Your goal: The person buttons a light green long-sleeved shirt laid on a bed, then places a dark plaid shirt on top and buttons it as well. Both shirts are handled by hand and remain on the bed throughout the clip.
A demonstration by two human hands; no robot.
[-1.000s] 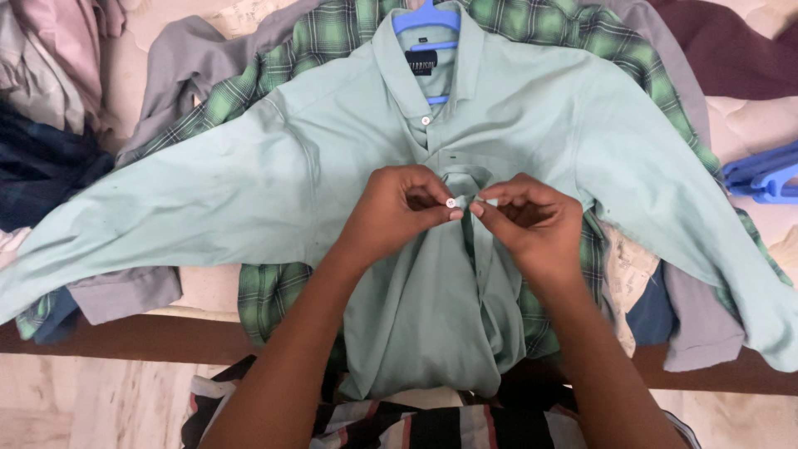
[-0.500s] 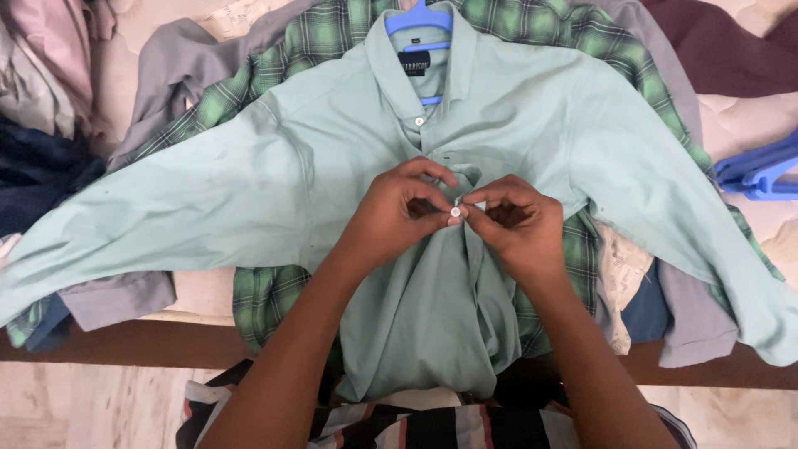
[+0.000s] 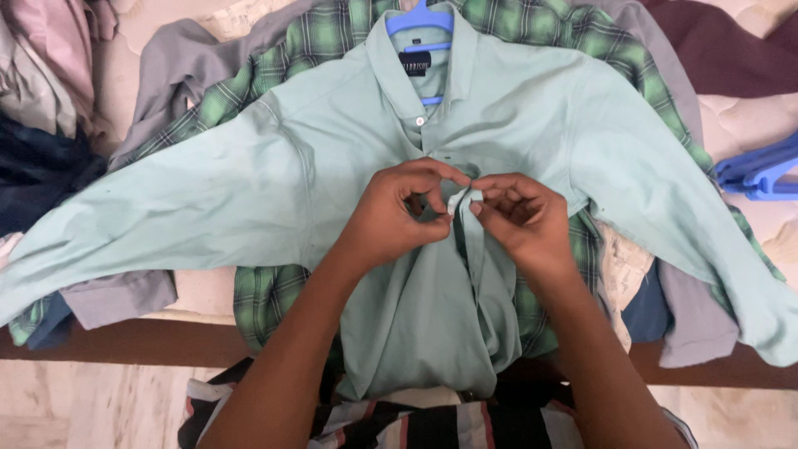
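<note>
A pale mint-green long-sleeved shirt (image 3: 249, 191) lies face up on a bed, its sleeves spread wide, on a blue hanger (image 3: 422, 20) whose hook shows above the collar. My left hand (image 3: 399, 212) and my right hand (image 3: 519, 220) meet at the front placket (image 3: 465, 241) near chest height. Each hand pinches one edge of the placket between thumb and fingers. The top collar button (image 3: 420, 121) is fastened. The button under my fingers is hidden.
A green plaid shirt (image 3: 332, 33) and a grey shirt (image 3: 179, 62) lie under the mint one. Dark and pink clothes (image 3: 41, 100) are piled at the left, a maroon garment (image 3: 723, 50) at the top right. Blue hangers (image 3: 761, 175) rest at the right. The wooden bed edge (image 3: 125, 341) runs below.
The small white button that showed between my fingertips is now covered by the placket fabric. My hands have pressed closer together.
</note>
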